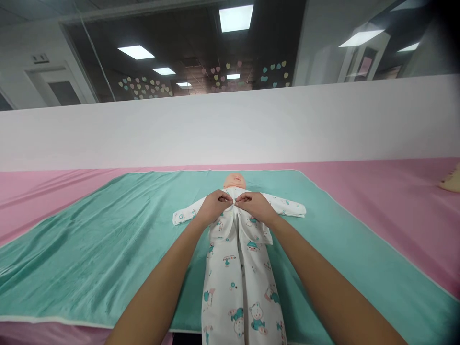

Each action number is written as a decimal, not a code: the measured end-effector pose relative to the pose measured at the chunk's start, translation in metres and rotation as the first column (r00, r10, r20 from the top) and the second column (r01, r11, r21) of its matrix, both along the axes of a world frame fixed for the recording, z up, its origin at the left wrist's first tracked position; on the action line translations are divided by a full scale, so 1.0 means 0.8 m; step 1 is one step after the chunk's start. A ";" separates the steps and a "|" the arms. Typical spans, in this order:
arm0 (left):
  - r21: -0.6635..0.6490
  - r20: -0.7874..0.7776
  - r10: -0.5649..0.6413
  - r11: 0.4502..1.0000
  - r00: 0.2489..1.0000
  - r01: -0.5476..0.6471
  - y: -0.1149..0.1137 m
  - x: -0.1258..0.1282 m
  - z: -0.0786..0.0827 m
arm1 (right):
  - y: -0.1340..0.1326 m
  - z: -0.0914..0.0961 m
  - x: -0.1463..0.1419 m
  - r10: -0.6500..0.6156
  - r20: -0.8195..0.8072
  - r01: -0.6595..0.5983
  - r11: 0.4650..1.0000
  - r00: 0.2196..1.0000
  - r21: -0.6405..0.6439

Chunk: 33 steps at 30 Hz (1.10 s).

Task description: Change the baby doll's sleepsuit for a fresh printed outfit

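Note:
A baby doll lies on its back, its head at the far end and its face upward. It wears a white baby jacket printed with small teal and pink figures, both sleeves stretched out sideways. Matching white trousers run down toward me. At the chest, my left hand pinches the left front edge of the jacket. My right hand pinches the facing edge, and the fingertips of both hands nearly meet. Below them the jacket fronts hang apart. Any fastener between the fingers is too small to make out.
A teal blanket with a white border lies wrinkled under the doll, over a pink cover. A low white wall stands behind, with glass above it. Part of a beige object shows at the right edge.

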<state>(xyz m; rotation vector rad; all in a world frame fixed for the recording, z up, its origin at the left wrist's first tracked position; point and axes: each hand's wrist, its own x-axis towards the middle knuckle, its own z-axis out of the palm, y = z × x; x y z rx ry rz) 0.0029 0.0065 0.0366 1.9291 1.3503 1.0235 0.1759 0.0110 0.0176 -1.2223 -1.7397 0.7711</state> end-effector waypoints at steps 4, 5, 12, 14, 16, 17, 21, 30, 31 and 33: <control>0.043 -0.024 -0.069 0.997 0.997 0.070 -0.001 -0.005 0.003 | -0.002 -0.001 -0.001 0.018 -0.017 -0.017 1.000 1.000 0.016; 0.046 -0.023 -0.081 0.996 0.996 0.082 -0.001 -0.005 0.003 | -0.003 -0.001 -0.002 0.021 -0.021 -0.021 1.000 1.000 0.016; 0.052 -0.003 -0.074 0.996 0.997 0.074 -0.001 -0.003 -0.001 | -0.007 0.001 -0.004 0.012 -0.025 -0.011 1.000 1.000 0.018; 0.065 -0.006 -0.044 0.997 0.999 0.044 -0.001 -0.001 -0.002 | -0.007 0.001 -0.004 0.013 -0.028 -0.013 1.000 1.000 0.015; 0.075 0.001 -0.036 0.997 0.999 0.036 -0.001 0.000 -0.002 | -0.006 0.001 -0.003 0.013 -0.032 -0.012 1.000 0.999 0.017; 0.074 0.005 -0.046 0.996 0.999 0.046 0.000 0.000 -0.003 | -0.005 0.001 -0.003 0.014 -0.033 -0.013 1.000 0.999 0.022; 0.041 0.042 -0.102 0.994 0.994 0.101 0.001 -0.004 -0.001 | -0.004 0.000 -0.002 0.024 -0.041 -0.022 0.999 0.999 0.037; -0.096 0.175 -0.131 0.984 0.976 0.150 -0.001 -0.007 0.001 | -0.002 -0.007 -0.009 -0.059 -0.003 0.059 0.994 0.998 0.094; -0.088 0.171 -0.129 0.986 0.977 0.145 -0.001 -0.006 0.001 | -0.002 -0.007 -0.009 -0.074 0.000 0.074 0.992 0.997 0.107; -0.073 0.165 -0.116 0.989 0.979 0.130 -0.001 -0.005 0.000 | -0.002 -0.008 -0.010 -0.095 0.003 0.094 0.989 0.996 0.117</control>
